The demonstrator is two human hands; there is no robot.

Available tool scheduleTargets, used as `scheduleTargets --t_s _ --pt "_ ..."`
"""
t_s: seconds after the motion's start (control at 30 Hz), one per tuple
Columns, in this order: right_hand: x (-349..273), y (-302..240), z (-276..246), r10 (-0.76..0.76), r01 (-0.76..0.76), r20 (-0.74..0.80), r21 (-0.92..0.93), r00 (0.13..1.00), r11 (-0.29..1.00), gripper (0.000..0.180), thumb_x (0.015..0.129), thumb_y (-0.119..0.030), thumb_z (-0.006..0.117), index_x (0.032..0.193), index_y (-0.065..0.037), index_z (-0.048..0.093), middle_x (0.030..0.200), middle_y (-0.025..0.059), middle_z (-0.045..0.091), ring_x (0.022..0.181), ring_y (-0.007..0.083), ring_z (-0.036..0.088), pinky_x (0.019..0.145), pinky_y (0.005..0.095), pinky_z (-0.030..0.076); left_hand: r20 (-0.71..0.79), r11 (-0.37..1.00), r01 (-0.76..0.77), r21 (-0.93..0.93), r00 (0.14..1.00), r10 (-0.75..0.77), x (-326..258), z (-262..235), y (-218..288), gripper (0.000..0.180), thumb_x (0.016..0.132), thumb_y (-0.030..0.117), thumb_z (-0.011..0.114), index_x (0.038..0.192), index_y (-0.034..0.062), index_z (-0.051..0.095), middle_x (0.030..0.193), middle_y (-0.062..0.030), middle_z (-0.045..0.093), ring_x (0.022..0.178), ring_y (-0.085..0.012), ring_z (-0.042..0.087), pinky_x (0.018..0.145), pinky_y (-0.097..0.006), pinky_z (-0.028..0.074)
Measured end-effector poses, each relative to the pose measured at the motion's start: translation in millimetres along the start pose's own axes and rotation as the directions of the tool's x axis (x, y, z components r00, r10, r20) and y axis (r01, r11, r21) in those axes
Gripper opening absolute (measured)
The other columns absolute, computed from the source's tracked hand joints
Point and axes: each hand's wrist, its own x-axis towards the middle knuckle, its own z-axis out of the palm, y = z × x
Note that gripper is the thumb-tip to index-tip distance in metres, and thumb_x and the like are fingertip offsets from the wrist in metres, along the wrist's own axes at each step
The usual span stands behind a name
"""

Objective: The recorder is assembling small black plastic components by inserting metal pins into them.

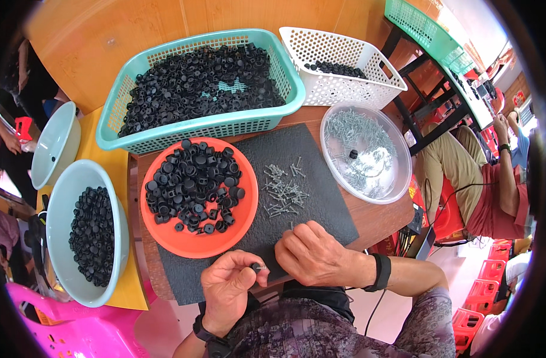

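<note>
My left hand [230, 287] is closed in a pinch near the mat's front edge, with a small black plastic cap [256, 267] between thumb and fingertip. To its right, my right hand [317, 256] is curled over the dark mat [320, 197]; its fingertips are turned away, so what they hold is hidden. Just beyond those knuckles lies a loose pile of small silver screws [285, 194]. An orange-red bowl [249, 221] filled with similar black caps [192, 182] stands on the mat, beyond my left hand.
A green basket [195, 126] of black parts and a white basket [350, 90] stand at the back. At right is a clear round tub [404, 161] of screws. Pale blue basins [122, 238] stand left, above a pink chair [76, 331]. Another person [493, 191] sits far right.
</note>
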Motion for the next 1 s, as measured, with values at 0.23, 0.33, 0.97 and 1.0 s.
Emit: scheduleTargets --t_s 0.23,0.33,0.97,1.0 --pt "-13.1 -4.6 3.1 0.184 -0.165 -0.078 0.206 0.980 0.965 0.029 0.061 -0.013 0.059 0.084 0.003 0.056 0.077 0.0089 0.046 0.071 0.0225 0.046 0.059 0.0325 0.038 -0.043 1.000 -0.010 -0.001 0.999 0.010 -0.5 5.4 0.2 0.031 0.085 0.020 0.067 0.096 -0.0070 0.058 0.085 -0.0136 0.063 0.069 -0.0174 0.060 0.065 -0.028 0.050" --pt "-12.6 -6.2 6.2 0.303 -0.251 -0.098 0.355 0.948 0.900 0.032 0.058 -0.012 0.061 0.087 0.002 0.056 0.077 0.0099 0.045 0.070 0.0244 0.045 0.060 0.0339 0.039 -0.056 1.000 -0.013 0.013 0.998 0.014 -0.7 4.5 -0.4 0.031 0.085 0.022 0.067 0.094 -0.0059 0.057 0.083 -0.0142 0.061 0.067 -0.0187 0.058 0.061 -0.031 0.049" --pt "-0.1 -35.1 7.4 0.796 -0.266 0.172 0.964 0.581 -0.015 0.016 0.081 -0.003 0.068 0.095 0.001 0.060 0.090 0.0097 0.059 0.068 0.0108 0.060 0.056 0.0229 0.047 -0.071 0.999 -0.033 0.015 0.997 0.034 1.2 19.8 -3.8 0.034 0.085 0.023 0.066 0.099 -0.0064 0.057 0.095 -0.0169 0.064 0.080 -0.0201 0.060 0.073 -0.032 0.048" --pt "1.5 -40.4 10.4 0.818 -0.236 0.158 0.971 0.554 -0.028 0.014 0.083 -0.003 0.066 0.095 0.001 0.060 0.090 0.0083 0.059 0.068 0.0085 0.060 0.057 0.0224 0.047 -0.067 0.999 -0.031 0.019 0.997 0.032 0.7 21.3 -4.0 0.034 0.085 0.023 0.066 0.099 -0.0064 0.057 0.095 -0.0169 0.064 0.080 -0.0201 0.060 0.073 -0.032 0.048"
